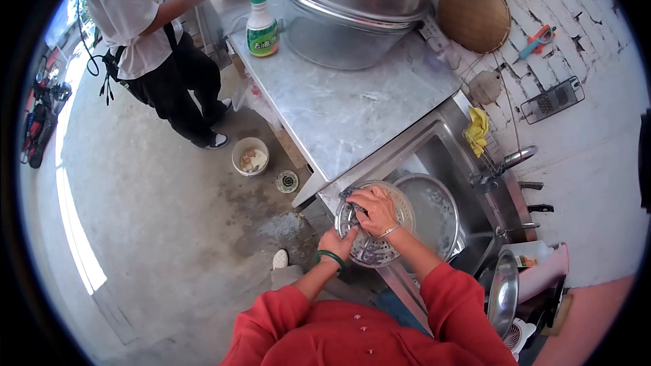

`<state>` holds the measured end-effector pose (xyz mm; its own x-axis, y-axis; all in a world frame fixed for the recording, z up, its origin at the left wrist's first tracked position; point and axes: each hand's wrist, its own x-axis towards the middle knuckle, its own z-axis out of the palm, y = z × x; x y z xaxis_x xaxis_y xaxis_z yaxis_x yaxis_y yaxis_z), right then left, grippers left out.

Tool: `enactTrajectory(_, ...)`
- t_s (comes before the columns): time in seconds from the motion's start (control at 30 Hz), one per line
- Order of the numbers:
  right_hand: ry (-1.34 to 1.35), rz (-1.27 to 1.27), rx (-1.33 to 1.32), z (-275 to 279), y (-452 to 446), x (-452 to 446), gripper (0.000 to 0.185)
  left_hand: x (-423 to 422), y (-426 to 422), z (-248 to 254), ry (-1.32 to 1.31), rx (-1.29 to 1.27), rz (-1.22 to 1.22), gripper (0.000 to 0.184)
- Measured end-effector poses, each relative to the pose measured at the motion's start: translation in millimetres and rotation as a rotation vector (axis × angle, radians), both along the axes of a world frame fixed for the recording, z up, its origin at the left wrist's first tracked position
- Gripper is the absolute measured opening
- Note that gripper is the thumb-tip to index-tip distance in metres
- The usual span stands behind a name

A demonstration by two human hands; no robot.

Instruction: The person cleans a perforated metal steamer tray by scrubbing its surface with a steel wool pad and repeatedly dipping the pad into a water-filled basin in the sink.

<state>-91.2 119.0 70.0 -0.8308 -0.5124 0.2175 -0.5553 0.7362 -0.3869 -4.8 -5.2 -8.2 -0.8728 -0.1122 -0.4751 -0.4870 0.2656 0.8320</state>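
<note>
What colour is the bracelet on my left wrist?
The bracelet is green; it shows best in the head view.

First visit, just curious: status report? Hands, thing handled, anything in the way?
Left hand gripping round, silver, perforated metal tray by its edge. Right hand over it. Nothing visibly blocking.

Colander (374,252) partly hidden by hands (375,211), co-worker (139,20) cropped above, contents (253,160) of bucket (237,156) — too small to tell
</note>
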Motion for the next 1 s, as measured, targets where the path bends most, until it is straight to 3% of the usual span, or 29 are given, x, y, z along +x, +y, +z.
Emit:
enactTrajectory(0.07, 0.015, 0.101, 0.023, 0.1, -4.4, 8.1, 0.035, -1.4, -4.8, -5.6, -0.004, -0.033, 0.037, 0.051)
enactTrajectory(0.27, -0.019, -0.06, -0.002, -3.8, -5.6, -6.9, 0.028, -17.4, -21.4, -14.1, 0.064, 0.064, 0.051, 0.047)
enactTrajectory(0.47, 0.003, -0.096, 0.046, -6.3, -15.3, -7.7, 0.024, -19.8, -27.2, 5.9, -0.047, 0.158, 0.042, 0.045)
enactTrajectory(0.63, -0.014, 0.196, 0.112, -3.0, -34.4, 9.1, 0.026, -21.0, -24.0, -12.2, 0.035, 0.007, 0.043, 0.041)
enactTrajectory(0.77, 0.055, 0.246, 0.156, 0.9, -28.5, 4.1, 0.027, -18.3, -22.0, -13.1, 0.042, -0.029, 0.033, 0.04)
enactTrajectory(0.83, 0.157, 0.119, 0.269, 4.4, -19.1, -9.1, 0.031, -16.5, -23.3, -1.3, 0.044, 0.141, 0.112, 0.039)
enactTrajectory(1.0, 0.135, -0.084, 0.346, -1.3, 23.5, -25.3, 0.029, -14.1, -12.7, -7.3, 0.065, 0.233, 0.234, 0.029)
